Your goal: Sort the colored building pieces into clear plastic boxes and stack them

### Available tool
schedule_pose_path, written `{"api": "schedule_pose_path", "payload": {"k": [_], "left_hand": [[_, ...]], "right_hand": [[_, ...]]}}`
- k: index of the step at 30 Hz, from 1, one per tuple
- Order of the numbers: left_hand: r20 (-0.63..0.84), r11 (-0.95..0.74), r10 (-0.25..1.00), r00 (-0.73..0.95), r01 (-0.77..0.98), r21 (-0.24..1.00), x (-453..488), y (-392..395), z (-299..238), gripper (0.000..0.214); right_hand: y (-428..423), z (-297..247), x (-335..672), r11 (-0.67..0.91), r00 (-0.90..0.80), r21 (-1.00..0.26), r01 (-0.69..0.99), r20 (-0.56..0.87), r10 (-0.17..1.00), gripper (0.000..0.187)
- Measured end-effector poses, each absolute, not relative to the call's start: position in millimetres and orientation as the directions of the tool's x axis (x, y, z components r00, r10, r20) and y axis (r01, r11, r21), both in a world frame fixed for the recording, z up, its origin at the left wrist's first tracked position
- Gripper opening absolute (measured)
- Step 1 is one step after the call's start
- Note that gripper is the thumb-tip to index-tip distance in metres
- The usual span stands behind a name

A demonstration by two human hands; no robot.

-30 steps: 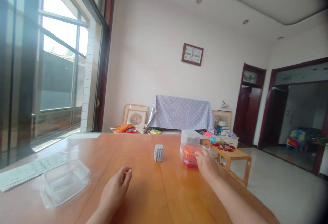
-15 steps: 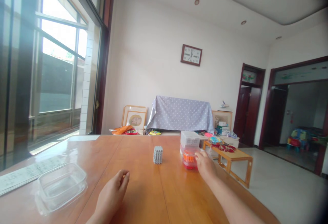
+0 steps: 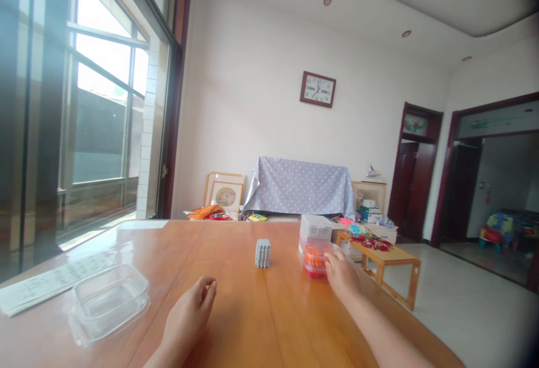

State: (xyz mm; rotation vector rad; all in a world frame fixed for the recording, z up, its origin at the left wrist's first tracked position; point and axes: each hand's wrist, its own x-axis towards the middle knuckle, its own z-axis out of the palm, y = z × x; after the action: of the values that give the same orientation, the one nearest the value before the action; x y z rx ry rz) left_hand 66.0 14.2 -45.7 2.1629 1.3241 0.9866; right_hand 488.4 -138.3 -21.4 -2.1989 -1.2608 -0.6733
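Grey block [image 3: 263, 253] stands mid-table, seems already assembled; orange pieces [image 3: 312, 256] still inside plastic box [image 3: 328, 246], far right. Right hand [image 3: 342, 272] at box, grip unclear; left hand [image 3: 194, 300] loosely curled, holding cannot be told.

On the table [image 3: 236, 329], left side: open container [image 3: 110, 303], paper sheets [image 3: 46, 286] just behind and left of it — both well apart from the block [image 3: 263, 253] near mid-table. Boxes [image 3: 316, 229] stand right of the block. Left hand [image 3: 191, 305] lies before and left of the block; right hand [image 3: 340, 274] is at the boxes' right side. Behind the table — cloth [image 3: 301, 188], below the wall clock [image 3: 318, 89].
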Motion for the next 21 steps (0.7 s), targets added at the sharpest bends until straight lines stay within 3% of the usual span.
{"api": "schedule_pose_path", "payload": {"k": [6,12,17,21], "left_hand": [[0.35,-0.433,0.9,0.258,0.611,0.663,66.0,11.9,-46.3,0.031],[0.462,-0.38,0.885,0.055,0.658,0.65,60.1,2.7,-38.6,0.023],[0.469,-0.243,0.868,-0.162,0.685,0.687,51.7,1.2,-36.0,0.035],[0.491,-0.232,0.841,-0.228,0.667,0.708,46.5,5.6,-37.3,0.042]], "right_hand": [[-144.4,-23.2,463.2,-0.446,0.42,-0.16,0.88,0.7,0.578,0.039],[-135.3,-46.6,434.0,-0.225,0.273,-0.166,0.96,0.726,0.632,0.037],[-119.0,-59.5,397.5,0.008,0.151,-0.223,0.975,0.686,0.712,0.038],[-111.4,-52.0,352.2,0.082,0.123,-0.306,0.949,0.595,0.794,0.036]]}}
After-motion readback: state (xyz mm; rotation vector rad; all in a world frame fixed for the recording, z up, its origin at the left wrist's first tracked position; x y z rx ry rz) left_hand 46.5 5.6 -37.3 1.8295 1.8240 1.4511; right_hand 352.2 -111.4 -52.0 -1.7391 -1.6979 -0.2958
